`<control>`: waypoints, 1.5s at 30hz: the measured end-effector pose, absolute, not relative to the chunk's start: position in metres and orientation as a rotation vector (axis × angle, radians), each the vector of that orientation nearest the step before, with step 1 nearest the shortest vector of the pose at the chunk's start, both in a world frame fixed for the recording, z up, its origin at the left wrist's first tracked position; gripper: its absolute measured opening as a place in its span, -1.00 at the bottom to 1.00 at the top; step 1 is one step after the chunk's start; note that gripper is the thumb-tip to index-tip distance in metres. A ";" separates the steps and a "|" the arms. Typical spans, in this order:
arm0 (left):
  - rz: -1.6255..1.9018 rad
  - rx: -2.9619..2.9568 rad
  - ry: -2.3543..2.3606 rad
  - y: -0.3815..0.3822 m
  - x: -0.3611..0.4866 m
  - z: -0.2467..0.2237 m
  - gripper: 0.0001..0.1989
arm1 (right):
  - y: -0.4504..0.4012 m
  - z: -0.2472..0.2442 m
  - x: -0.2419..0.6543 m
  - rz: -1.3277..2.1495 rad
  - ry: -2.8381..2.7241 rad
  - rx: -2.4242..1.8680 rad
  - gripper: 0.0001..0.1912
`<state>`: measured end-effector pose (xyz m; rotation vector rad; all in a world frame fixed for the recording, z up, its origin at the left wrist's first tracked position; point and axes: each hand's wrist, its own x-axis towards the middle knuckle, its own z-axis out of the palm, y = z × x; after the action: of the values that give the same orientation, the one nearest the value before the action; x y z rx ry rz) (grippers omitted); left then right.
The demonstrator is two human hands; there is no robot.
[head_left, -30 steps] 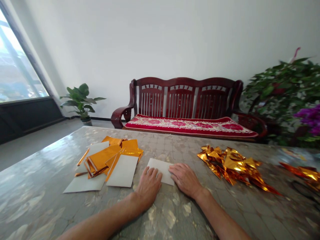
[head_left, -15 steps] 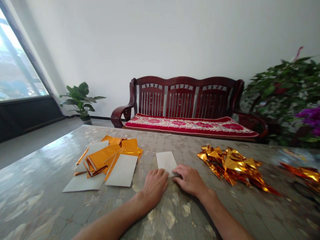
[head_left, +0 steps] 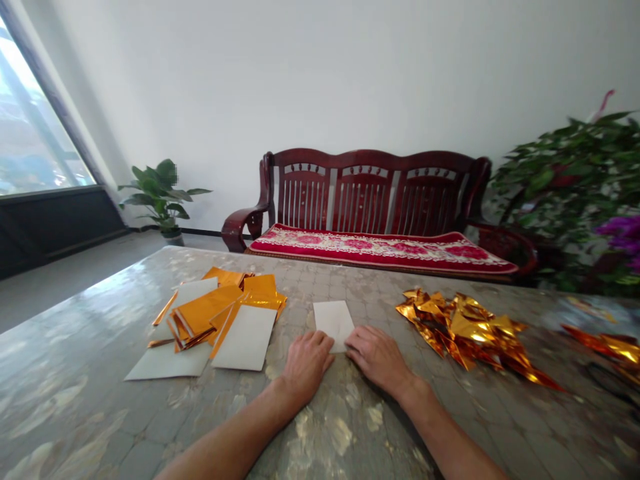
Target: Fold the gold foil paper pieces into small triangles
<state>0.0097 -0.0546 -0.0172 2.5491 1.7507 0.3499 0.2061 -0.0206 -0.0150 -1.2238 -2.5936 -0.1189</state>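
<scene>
A small white sheet [head_left: 334, 319] lies on the table in front of me, between my two hands. My left hand [head_left: 307, 359] rests at its lower left corner, fingers together and bent over the edge. At the lower right edge is my right hand [head_left: 376, 353], its fingers pressed together on the paper. To the left lies a loose pile of orange foil sheets [head_left: 207, 310], with white-backed sheets [head_left: 245, 339] on and around it. Folded shiny gold foil pieces [head_left: 470, 327] form a heap to the right.
The patterned table [head_left: 200, 427] fills the foreground. More orange foil [head_left: 607, 347], a clear plastic bag [head_left: 595, 313] and a dark looped object lie at the far right. Behind stands a wooden bench [head_left: 363, 193], with plants on both sides.
My right fingers have flattened and come closer together on the sheet's lower right edge. My left hand has shifted slightly at the lower left corner.
</scene>
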 end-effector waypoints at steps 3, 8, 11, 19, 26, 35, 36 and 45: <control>0.355 2.550 1.753 -0.053 0.009 -0.019 -0.86 | -0.023 -0.014 0.204 -0.153 -2.593 -1.253 -0.88; 0.373 2.549 1.728 -0.052 0.008 -0.020 -0.81 | -0.024 -0.018 0.198 -0.239 -2.580 -1.290 -0.80; 0.382 2.546 1.734 -0.050 0.007 -0.021 -0.82 | -0.023 -0.019 0.199 -0.168 -2.567 -1.253 -0.75; 0.478 2.549 1.715 -0.049 0.006 -0.021 -0.70 | -0.018 -0.026 0.204 0.200 -2.344 -1.276 -0.73; 0.496 2.534 1.667 -0.046 0.004 -0.020 -0.76 | -0.019 -0.027 0.203 0.318 -2.244 -1.261 -0.75; 0.642 2.394 1.747 -0.042 -0.001 -0.023 -0.74 | -0.021 -0.025 0.205 0.262 -2.301 -1.221 -0.78; 0.649 2.374 1.752 -0.041 -0.002 -0.023 -0.74 | -0.020 -0.025 0.205 0.256 -2.289 -1.250 -0.76; 0.681 2.214 1.762 -0.035 -0.005 -0.022 -0.74 | -0.019 -0.024 0.205 0.163 -2.315 -1.438 -0.71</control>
<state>-0.0046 -0.0352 -0.0215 2.2145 1.7621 0.6806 0.2046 -0.0187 -0.0240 -1.4381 -2.3149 0.1631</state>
